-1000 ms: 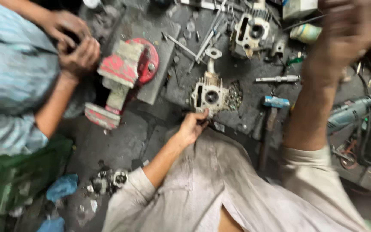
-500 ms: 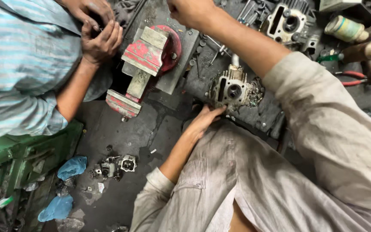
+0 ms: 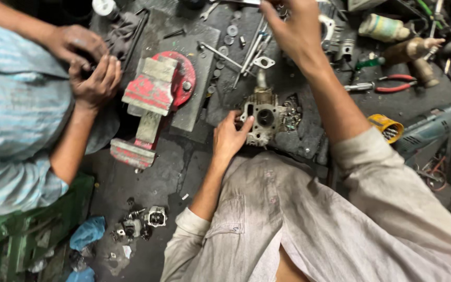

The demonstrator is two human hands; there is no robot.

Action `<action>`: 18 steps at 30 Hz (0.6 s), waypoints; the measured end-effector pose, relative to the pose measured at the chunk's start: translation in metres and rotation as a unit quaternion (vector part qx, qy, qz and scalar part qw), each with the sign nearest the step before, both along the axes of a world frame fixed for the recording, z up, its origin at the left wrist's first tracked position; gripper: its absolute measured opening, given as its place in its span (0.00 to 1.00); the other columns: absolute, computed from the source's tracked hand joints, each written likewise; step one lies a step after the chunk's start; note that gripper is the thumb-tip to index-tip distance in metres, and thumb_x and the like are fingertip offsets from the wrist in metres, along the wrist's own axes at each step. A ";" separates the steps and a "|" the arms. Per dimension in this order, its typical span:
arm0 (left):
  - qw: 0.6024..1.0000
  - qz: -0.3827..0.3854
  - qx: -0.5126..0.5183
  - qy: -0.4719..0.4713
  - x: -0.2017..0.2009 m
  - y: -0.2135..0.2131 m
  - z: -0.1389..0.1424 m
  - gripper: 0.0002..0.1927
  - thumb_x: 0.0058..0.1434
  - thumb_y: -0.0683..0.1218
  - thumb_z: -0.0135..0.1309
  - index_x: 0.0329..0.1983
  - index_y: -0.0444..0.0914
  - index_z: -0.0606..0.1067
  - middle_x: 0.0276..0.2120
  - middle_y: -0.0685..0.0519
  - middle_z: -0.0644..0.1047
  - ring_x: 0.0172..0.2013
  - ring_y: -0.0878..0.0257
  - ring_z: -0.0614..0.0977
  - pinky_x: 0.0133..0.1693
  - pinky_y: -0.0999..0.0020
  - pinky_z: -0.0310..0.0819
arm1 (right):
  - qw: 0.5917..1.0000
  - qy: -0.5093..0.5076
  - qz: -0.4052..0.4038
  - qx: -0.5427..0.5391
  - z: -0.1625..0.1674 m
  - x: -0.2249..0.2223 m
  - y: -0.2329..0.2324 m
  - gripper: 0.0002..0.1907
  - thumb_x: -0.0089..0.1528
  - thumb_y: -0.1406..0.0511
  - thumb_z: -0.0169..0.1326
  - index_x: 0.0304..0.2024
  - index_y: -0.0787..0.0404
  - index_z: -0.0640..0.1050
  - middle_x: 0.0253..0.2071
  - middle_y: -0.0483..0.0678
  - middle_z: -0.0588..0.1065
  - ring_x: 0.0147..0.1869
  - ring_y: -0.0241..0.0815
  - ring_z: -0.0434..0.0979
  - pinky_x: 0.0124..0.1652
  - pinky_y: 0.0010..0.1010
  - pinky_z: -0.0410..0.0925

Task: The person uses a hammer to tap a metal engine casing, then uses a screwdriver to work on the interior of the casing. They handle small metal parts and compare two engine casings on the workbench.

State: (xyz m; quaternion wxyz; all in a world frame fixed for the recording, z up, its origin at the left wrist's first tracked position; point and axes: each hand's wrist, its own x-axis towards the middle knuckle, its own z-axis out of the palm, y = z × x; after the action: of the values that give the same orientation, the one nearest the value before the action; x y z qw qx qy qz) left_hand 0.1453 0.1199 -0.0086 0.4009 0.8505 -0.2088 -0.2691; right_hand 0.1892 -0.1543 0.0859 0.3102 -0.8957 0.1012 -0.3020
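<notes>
— Where is the carburettor body (image 3: 262, 117) lying?
— On the bench (image 3: 184, 162), right of the one red vise (image 3: 155, 102). My left hand (image 3: 228, 138) is gripping its edge; my right hand (image 3: 293, 31), beyond it, is pinching something I can't make out.

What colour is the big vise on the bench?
Red, worn and grimy, seen in the head view: vise.

- Dark, oil-stained metal workbench (image 3: 147, 172), grimy all over.
- On it: red bench vise (image 3: 152, 102), grey cast-metal carburettor body (image 3: 263, 116), red-handled pliers (image 3: 392, 83), loose washers (image 3: 230, 31), thin steel rods (image 3: 251, 47), yellow-collared power drill (image 3: 424, 130).
</notes>
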 end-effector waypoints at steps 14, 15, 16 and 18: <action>0.996 -0.032 0.057 -0.066 0.049 -0.010 0.039 0.22 0.61 0.60 0.58 0.49 0.40 0.81 0.33 0.41 0.83 0.37 0.47 0.87 0.39 0.54 0.79 | 0.958 0.165 -0.233 0.024 -0.062 -0.138 -0.031 0.45 0.63 0.51 0.70 0.71 0.62 0.61 0.68 0.61 0.61 0.73 0.60 0.57 0.70 0.52 0.56; 0.994 -0.044 0.059 -0.076 0.053 -0.008 0.040 0.22 0.63 0.60 0.58 0.49 0.40 0.81 0.34 0.41 0.83 0.38 0.46 0.86 0.39 0.53 0.79 | 0.955 0.174 -0.238 0.026 -0.062 -0.132 -0.027 0.49 0.61 0.50 0.71 0.72 0.63 0.58 0.69 0.63 0.58 0.74 0.62 0.55 0.70 0.54 0.54; 0.993 -0.056 0.061 -0.086 0.055 -0.006 0.042 0.22 0.64 0.61 0.57 0.49 0.40 0.80 0.34 0.40 0.83 0.38 0.45 0.86 0.40 0.52 0.79 | 0.952 0.183 -0.242 0.029 -0.063 -0.125 -0.022 0.53 0.60 0.48 0.72 0.73 0.63 0.56 0.71 0.66 0.55 0.75 0.65 0.52 0.71 0.55 0.52; 0.986 -0.082 0.107 -0.098 0.055 -0.005 0.045 0.22 0.66 0.60 0.56 0.53 0.40 0.79 0.35 0.38 0.82 0.40 0.40 0.84 0.42 0.47 0.76 | 0.935 0.241 -0.259 0.007 -0.065 -0.107 -0.018 0.60 0.58 0.45 0.73 0.75 0.62 0.50 0.72 0.71 0.47 0.78 0.70 0.42 0.72 0.60 0.45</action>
State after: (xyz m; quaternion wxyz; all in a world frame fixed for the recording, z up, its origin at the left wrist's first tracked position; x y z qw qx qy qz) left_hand 0.2002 0.1144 0.0362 0.2614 0.8908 -0.2861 -0.2372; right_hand 0.0822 -0.1718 0.0210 0.1941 -0.8819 0.4038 -0.1467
